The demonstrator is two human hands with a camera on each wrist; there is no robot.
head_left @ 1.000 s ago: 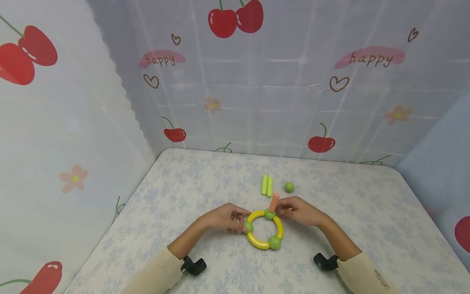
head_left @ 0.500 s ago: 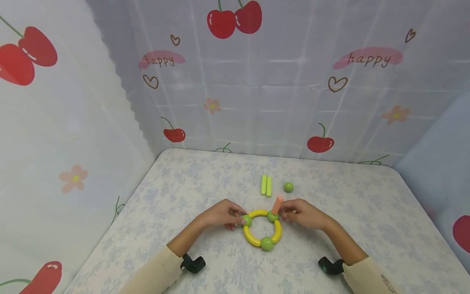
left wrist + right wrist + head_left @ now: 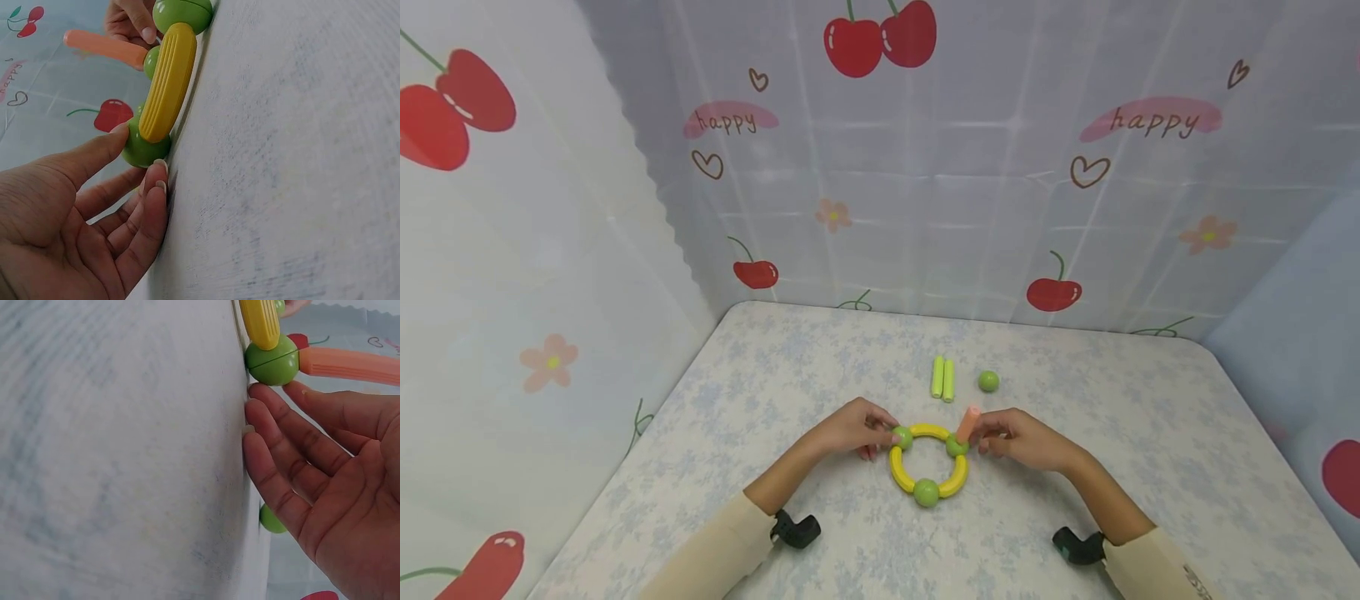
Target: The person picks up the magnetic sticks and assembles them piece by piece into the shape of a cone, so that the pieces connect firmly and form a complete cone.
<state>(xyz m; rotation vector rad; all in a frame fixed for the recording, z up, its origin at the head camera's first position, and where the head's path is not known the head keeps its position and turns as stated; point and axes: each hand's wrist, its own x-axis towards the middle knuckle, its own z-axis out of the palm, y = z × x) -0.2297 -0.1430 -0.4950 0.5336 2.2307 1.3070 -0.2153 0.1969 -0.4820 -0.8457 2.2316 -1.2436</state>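
A ring of yellow curved toy rods (image 3: 898, 472) joined by green balls lies on the table. My left hand (image 3: 853, 429) pinches the ring's left green ball (image 3: 144, 147) between thumb and fingers. At the ring's right, an orange rod (image 3: 968, 425) sticks up, tilted, from another green ball (image 3: 274, 361). My right hand (image 3: 1024, 438) is beside that ball, its loosely bent fingertips at the ball's outer side; whether they press on it is hard to tell. A third green ball (image 3: 927, 492) sits at the ring's near side.
Two light-green straight rods (image 3: 943, 379) lie side by side behind the ring. A loose green ball (image 3: 988, 381) rests to their right. Printed curtains (image 3: 887, 183) stand around the patterned table (image 3: 805, 358).
The ring has turned clockwise as seen from above. Its near ball has moved left and its left ball away from me, my left hand moving with it. The orange rod has shifted slightly right.
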